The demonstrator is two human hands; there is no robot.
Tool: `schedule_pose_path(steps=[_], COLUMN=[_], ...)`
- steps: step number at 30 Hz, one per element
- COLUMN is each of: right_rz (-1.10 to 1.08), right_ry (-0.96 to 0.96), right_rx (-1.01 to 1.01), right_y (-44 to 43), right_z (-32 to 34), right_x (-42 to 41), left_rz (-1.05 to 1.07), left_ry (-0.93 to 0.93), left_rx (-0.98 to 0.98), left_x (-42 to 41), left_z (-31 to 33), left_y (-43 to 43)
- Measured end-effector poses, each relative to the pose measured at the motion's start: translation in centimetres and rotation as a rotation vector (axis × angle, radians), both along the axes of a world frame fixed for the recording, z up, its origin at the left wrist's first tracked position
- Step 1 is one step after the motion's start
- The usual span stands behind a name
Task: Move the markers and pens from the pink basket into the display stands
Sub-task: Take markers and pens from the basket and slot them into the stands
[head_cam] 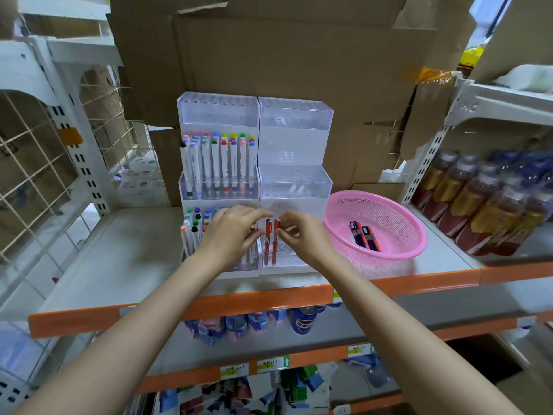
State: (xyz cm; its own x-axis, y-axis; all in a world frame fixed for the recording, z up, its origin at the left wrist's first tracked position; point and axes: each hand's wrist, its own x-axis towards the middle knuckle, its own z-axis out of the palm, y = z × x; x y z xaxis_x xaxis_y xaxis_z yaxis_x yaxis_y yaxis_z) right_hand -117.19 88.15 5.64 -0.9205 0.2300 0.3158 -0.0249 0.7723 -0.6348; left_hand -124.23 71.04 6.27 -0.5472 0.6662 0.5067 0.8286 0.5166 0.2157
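We've got both hands at the bottom tier of the right display stand. Two orange pens stand upright side by side in that tier's holes, orange bodies, dark band at mid-height, pale tips at the top. Our left hand has fingertips pinched on the left pen's upper part; our right hand pinches the right pen the same way, thumb low, fingers curled over the cap. Grip contact on the left one is partly hidden by the knuckles, so call it probable. Just left of the left fingers sits the left display stand, its middle tier full of white-barrelled markers with coloured caps, more of them in the lowest tier behind the left wrist. Right of the right hand, well apart from the fingers, the pink basket rests on the shelf with a few pens lying in it, dark blue and orange, slanted together.
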Motion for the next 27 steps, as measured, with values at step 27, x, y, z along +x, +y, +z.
schedule_pose_path(steps=[27], right_rz=[0.006], right_ry=[-0.013], right_rx=[0.122], right_y=[5.5], right_z=[2.3], right_x=[3.2], left_rz=[-0.087], left_ry=[0.141], left_rx=[-0.028], left_x=[1.8], left_z=[2.9], left_y=[6.6])
